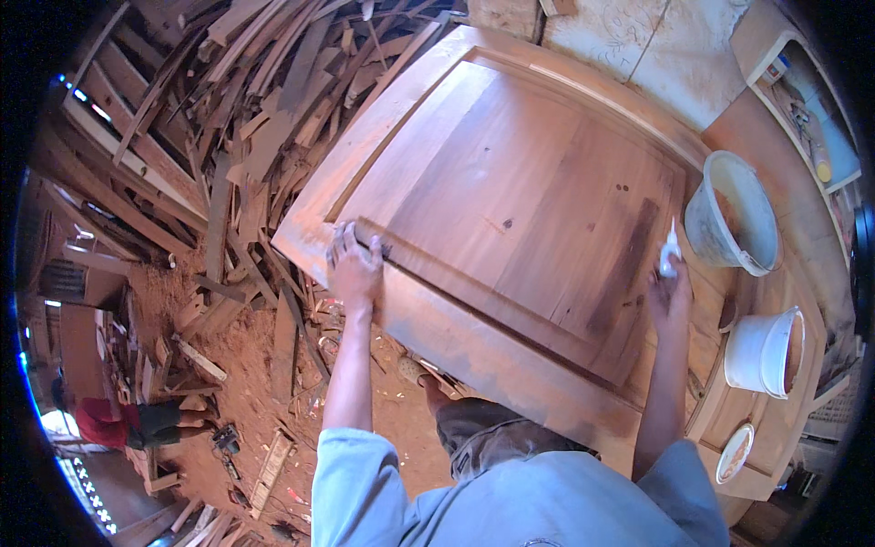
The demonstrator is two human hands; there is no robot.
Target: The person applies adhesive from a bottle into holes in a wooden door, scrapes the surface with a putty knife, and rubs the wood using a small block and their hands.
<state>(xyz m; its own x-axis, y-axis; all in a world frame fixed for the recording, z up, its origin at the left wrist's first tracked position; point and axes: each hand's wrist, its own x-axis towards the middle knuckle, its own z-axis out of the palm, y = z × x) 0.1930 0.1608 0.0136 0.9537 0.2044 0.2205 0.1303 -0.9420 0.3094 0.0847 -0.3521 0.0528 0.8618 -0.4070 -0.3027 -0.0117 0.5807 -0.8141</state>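
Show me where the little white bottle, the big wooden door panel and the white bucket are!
Little white bottle (670, 251), head view, on its body above the right hand.
Wooden door panel (510, 191), head view, on its flat middle.
White bucket (755, 351), head view, on its outer wall.

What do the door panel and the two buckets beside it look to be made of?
The door panel looks like bare, unvarnished wood: visible grain, knots and darker patches. The two buckets look like white plastic, with thin smooth walls smeared with brownish residue. The small bottle in the right hand is probably plastic too.
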